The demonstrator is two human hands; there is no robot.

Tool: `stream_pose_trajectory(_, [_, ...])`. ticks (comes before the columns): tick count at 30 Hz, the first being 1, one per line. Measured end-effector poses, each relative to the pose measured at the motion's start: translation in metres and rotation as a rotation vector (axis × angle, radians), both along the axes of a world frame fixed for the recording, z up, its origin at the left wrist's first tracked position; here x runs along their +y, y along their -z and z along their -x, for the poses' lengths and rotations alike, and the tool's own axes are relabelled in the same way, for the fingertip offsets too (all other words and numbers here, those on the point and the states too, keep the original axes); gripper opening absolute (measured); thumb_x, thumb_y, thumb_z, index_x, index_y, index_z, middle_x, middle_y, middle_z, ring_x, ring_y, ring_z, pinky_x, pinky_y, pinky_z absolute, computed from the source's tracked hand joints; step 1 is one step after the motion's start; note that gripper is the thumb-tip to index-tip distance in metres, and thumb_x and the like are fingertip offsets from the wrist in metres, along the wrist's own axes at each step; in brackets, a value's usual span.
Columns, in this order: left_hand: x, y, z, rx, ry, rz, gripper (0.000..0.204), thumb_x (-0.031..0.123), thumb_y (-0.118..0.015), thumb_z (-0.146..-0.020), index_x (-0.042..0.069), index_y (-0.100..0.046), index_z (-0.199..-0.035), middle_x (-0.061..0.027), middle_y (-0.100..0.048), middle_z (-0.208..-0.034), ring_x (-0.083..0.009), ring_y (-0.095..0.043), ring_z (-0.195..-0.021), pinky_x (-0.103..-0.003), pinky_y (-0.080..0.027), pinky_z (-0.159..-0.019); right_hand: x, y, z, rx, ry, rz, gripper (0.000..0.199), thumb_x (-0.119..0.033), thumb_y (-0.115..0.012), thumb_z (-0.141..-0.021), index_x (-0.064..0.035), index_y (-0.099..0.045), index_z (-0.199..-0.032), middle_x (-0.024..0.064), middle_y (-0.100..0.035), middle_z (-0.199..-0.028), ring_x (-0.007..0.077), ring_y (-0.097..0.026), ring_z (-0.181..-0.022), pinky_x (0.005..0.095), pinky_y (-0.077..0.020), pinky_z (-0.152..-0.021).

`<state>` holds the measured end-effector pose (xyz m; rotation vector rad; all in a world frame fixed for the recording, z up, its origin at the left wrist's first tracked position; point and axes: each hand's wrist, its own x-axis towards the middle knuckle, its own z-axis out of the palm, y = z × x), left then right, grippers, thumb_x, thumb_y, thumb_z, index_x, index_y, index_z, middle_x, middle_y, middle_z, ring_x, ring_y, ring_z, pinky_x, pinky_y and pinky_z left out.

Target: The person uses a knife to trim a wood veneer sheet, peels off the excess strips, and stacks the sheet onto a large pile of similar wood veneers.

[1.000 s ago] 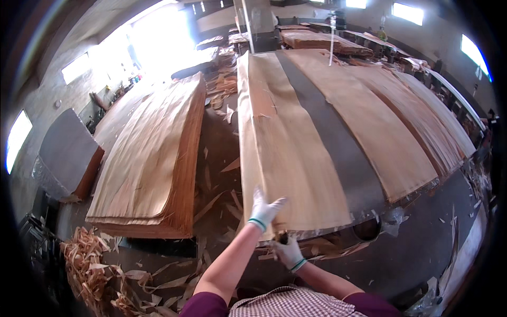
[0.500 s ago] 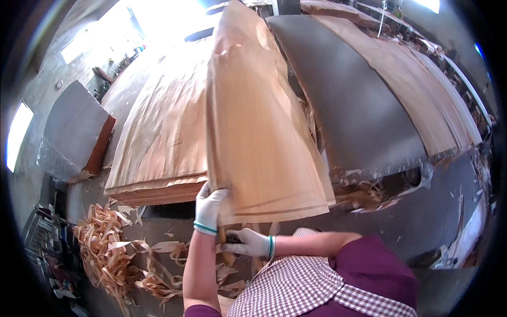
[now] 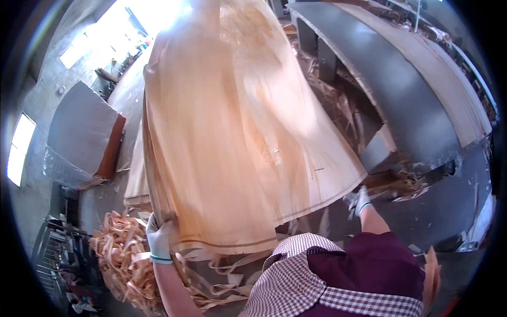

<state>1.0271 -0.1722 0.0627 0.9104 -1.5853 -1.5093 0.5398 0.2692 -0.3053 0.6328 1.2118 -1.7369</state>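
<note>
Veneer sheet (image 3: 206, 137) was swung free past the left edge of worktop (image 3: 393, 87), gripped by left hand (image 3: 160, 236); right hand (image 3: 359, 202) grip couldn't be told!

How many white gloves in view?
2. The left glove grips the wood veneer sheet near its lower left corner; the right glove is just below the sheet's lower right corner. No others visible.

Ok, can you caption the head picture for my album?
Gloved left hand holds a big wood sheet near curly scraps.
</note>
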Motion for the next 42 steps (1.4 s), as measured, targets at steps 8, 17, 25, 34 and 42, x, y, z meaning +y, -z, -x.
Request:
stream_pose_trajectory(8, [-0.148, -0.027, -0.069, -0.131, -0.126, 0.102, 0.024, -0.006, -0.056, -0.077, -0.001, -0.061, -0.100, -0.0029, -0.064, -0.087, -0.0095, -0.060, -0.074, -0.023, -0.049, -0.069, -0.210, -0.086, -0.031, 0.176, 0.748, 0.035, 0.034, -0.048, -0.057, -0.087, -0.0138, -0.058, -0.089, -0.0005, -0.054, -0.063, 0.0151, -0.049, -0.045, 0.0286, -0.0377, -0.039])
stream_pose_trajectory(17, [-0.311, 0.001, -0.106, -0.148, -0.074, 0.169, 0.016, -0.004, -0.057, -0.078, 0.002, -0.059, -0.093, -0.0006, -0.061, -0.076, -0.0057, -0.053, -0.062, -0.020, -0.043, -0.055, -0.331, -0.145, -0.107, 0.824, 0.660, -0.270, 0.007, -0.012, -0.064, -0.084, -0.0092, -0.058, -0.084, -0.0031, -0.052, -0.064, 0.0075, -0.042, -0.041, 0.0245, -0.0330, -0.036])
stream_pose_trajectory(25, [-0.444, 0.035, -0.133, -0.295, 0.006, 0.311, 0.010, 0.001, -0.060, -0.079, 0.002, -0.059, -0.088, 0.0012, -0.058, -0.070, -0.0054, -0.051, -0.062, -0.022, -0.042, -0.054, -0.403, -0.207, -0.222, 0.842, 0.771, -0.361, 0.008, -0.011, -0.060, -0.087, -0.0074, -0.054, -0.083, -0.0021, -0.049, -0.058, 0.0071, -0.042, -0.037, 0.0228, -0.0292, -0.034])
stream_pose_trajectory(34, [-0.503, 0.077, -0.115, -0.394, 0.023, 0.555, 0.020, 0.004, -0.060, -0.077, -0.002, -0.061, -0.097, -0.0170, -0.067, -0.080, -0.0216, -0.066, -0.074, -0.032, -0.050, -0.067, -0.426, -0.175, -0.248, 0.758, 0.824, -0.454, 0.008, -0.013, -0.058, -0.087, -0.0062, -0.059, -0.093, 0.0007, -0.055, -0.064, 0.0104, -0.048, -0.042, 0.0244, -0.0387, -0.037])
stream_pose_trajectory(42, [-0.509, 0.091, -0.039, -0.582, 0.028, 0.614, 0.024, 0.007, -0.063, -0.076, 0.001, -0.061, -0.099, -0.0210, -0.066, -0.085, -0.0340, -0.066, -0.081, -0.039, -0.051, -0.071, -0.456, -0.115, -0.200, 0.756, 0.820, -0.508, 0.013, -0.009, -0.057, -0.085, 0.0008, -0.059, -0.094, 0.0041, -0.058, -0.072, 0.0123, -0.053, -0.049, 0.0264, -0.0455, -0.042])
